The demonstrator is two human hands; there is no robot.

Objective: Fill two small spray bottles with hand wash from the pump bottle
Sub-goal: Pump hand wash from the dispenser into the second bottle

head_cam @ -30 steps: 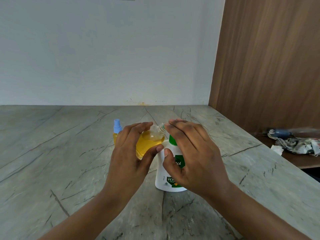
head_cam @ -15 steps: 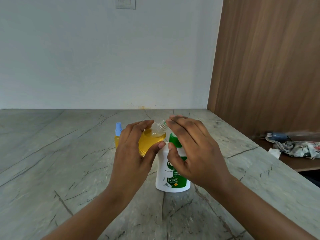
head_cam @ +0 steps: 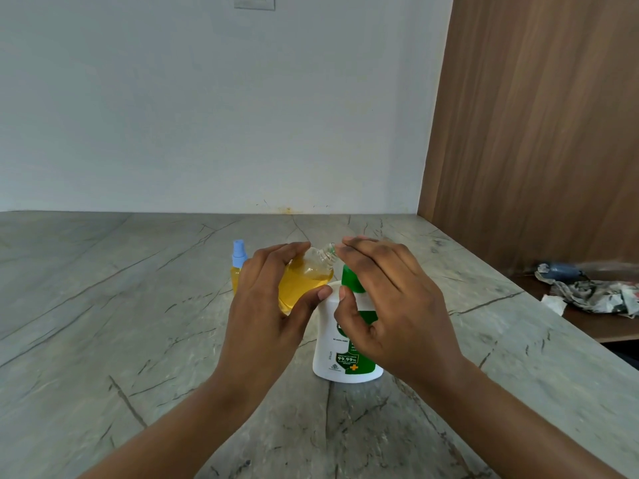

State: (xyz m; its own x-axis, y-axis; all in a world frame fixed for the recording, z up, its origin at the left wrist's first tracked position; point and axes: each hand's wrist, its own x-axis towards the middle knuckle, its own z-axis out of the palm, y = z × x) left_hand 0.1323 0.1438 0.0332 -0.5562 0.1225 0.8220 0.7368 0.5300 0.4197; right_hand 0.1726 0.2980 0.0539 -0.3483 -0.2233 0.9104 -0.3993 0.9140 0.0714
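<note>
My left hand [head_cam: 262, 305] grips a small clear bottle [head_cam: 304, 280], about half full of yellow liquid and tilted so that its uncapped neck points right. That neck sits under the fingertips of my right hand [head_cam: 390, 305], whose nearly straight fingers lie over the green pump head [head_cam: 351, 280] of the white pump bottle [head_cam: 332, 350]. The pump bottle stands upright on the counter. The nozzle tip is hidden by my fingers. A second small bottle [head_cam: 238, 261] with a blue spray cap and yellow liquid stands behind my left hand.
The grey stone counter [head_cam: 121, 323] runs back to a white wall. A wooden panel [head_cam: 539, 133] rises at the right. Beyond the counter's right edge, a lower brown shelf holds a crumpled cloth [head_cam: 594, 293].
Both hands keep the same pose over the bottles. Only the view has shifted a little.
</note>
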